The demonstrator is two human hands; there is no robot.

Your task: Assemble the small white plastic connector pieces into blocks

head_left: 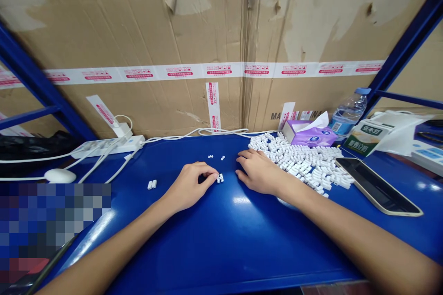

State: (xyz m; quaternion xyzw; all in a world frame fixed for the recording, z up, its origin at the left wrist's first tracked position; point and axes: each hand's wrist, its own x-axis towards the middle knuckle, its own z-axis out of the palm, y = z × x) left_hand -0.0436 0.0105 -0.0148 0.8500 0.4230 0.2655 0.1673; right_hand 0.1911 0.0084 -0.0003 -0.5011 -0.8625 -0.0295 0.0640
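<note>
My left hand (pixel 190 184) pinches the left edge of a small white part (pixel 220 178) at the middle of the blue table (pixel 221 239). Just right of it, my right hand (pixel 258 171) rests low over the table, fingers apart and nothing visible between them, beside a pile of white plastic pieces (pixel 301 161). Two tiny white pieces, one on the left (pixel 210 156) and one on the right (pixel 223 158), lie beyond the pinched part. Off to the left of my left hand is a white block pair (pixel 152 184).
A purple tissue box (pixel 313 136), a water bottle (pixel 349 110) and a green-and-white carton (pixel 368 136) stand behind the pile. A phone (pixel 379 185) lies at the right. A power strip (pixel 107 145) with cables runs along the back left, before cardboard (pixel 155 23).
</note>
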